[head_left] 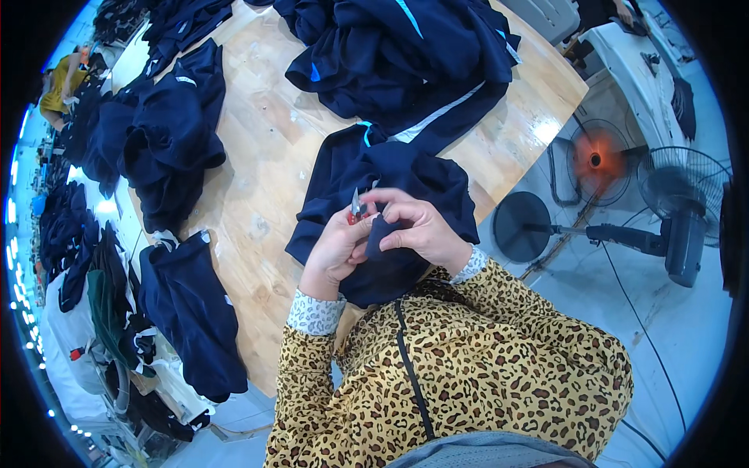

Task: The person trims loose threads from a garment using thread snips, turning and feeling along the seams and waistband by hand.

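A dark navy garment [406,165] lies bunched at the table's near edge, partly against my body. My left hand [331,251] is closed around small thread snips [356,206] with red on the handle, their metal blades pointing up and away from me. Between the thumb and fingers of my right hand [427,231] a folded bit of the same garment is pinched up. Both hands meet above the cloth, and the left fingertips touch or nearly touch that fold. Whether the left fingers also grip cloth is hidden.
A large heap of navy garments [390,58] covers the far side of the wooden table [257,156]. More dark garments [168,144] lie along the left. On the right stand a floor fan [679,218] and an orange-lit fan [597,160]. Another person [61,90] is far left.
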Tool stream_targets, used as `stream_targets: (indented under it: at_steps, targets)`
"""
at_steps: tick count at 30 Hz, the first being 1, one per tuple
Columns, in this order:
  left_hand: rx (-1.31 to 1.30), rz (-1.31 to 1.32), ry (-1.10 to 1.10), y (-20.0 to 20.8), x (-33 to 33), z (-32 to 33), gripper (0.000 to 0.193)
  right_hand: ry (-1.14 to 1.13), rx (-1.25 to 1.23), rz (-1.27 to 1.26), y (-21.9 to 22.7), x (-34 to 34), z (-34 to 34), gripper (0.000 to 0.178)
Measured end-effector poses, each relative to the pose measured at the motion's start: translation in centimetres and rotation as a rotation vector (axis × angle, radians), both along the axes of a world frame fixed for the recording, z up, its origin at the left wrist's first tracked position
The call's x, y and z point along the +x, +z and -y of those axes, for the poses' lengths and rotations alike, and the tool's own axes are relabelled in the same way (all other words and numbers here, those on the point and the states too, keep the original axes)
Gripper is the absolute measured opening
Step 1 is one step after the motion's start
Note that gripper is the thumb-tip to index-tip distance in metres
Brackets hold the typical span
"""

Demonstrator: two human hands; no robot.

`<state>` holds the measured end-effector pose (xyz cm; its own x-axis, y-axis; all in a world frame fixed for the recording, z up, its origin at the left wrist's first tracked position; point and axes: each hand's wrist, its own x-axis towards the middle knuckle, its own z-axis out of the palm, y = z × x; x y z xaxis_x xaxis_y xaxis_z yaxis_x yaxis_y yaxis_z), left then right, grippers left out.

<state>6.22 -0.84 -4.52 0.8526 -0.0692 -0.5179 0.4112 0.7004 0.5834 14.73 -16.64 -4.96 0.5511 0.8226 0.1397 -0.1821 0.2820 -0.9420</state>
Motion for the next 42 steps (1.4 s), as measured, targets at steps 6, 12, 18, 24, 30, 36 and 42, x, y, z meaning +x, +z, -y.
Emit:
stream_targets:
  at_steps: [6,12,18,24,30,36,42]
  targets:
    - [0.480,-0.068,0.286,1.0,-0.3,2.0,0.007,-0.067,-0.046,-0.467,-0.5,-0.3,-0.2,0.012]
    - [0.986,0.269,0.248,1.8,-0.6,1.9,0.017,-0.146,-0.067,-0.232,-1.8,-0.4,0.1,0.013]
    - [1.239,0.332,0.162,2.7,-0.6,2.0,0.008,-0.134,-0.127,0.111,-1.2,0.2,0.6,0.016]
    - [1.587,0.408,0.229,2.7,-0.6,2.0,0.009,-0.115,-0.226,0.133,0.1,-0.1,0.3,0.017]
    - [1.144,0.297,0.178,3.1,-0.5,0.7,0.014,-0.194,-0.129,0.444,-0.5,-0.2,0.0,0.017]
    - [1.011,0.227,0.284,5.1,-2.1,0.3,0.031,-0.468,-0.126,0.515,0.9,-0.5,-1.1,0.017]
    - [0.978,0.245,0.216,5.4,-3.4,2.7,0.035,-0.574,-0.156,0.808,0.6,-0.1,-1.1,0.019]
